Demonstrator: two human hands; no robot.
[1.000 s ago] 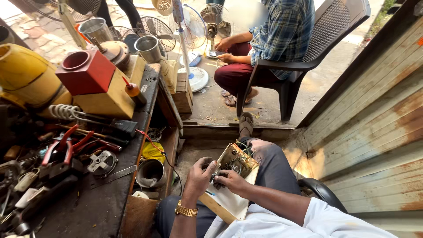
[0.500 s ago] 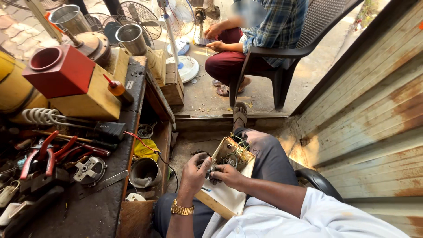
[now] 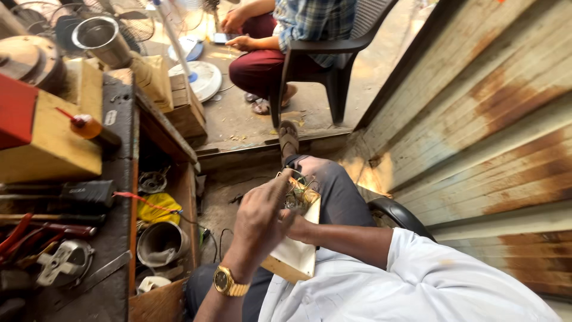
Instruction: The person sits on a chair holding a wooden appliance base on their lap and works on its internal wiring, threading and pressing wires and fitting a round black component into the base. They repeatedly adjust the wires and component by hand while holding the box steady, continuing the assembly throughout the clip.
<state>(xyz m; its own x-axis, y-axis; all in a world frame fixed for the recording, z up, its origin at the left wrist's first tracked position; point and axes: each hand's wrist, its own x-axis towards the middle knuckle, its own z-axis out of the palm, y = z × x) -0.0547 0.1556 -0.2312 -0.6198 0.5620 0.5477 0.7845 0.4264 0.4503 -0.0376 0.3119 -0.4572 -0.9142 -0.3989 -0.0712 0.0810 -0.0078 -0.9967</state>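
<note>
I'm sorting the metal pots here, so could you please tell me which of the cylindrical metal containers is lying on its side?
The dull grey pot on the lower shelf under the bench lies on its side, mouth toward the camera. The shiny steel one at top left stands upright.

The person wears a white short-sleeved shirt (image 3: 381,286), dark grey trousers (image 3: 339,191), a gold metal wristwatch (image 3: 228,281) on the left wrist, and a dark strapped sandal (image 3: 289,138) on one foot.

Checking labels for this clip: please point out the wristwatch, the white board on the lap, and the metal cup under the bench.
wristwatch (image 3: 225,281), head view, on the gold dial.
white board (image 3: 298,253), head view, on its bare white face.
metal cup (image 3: 159,243), head view, on its rim.
</note>
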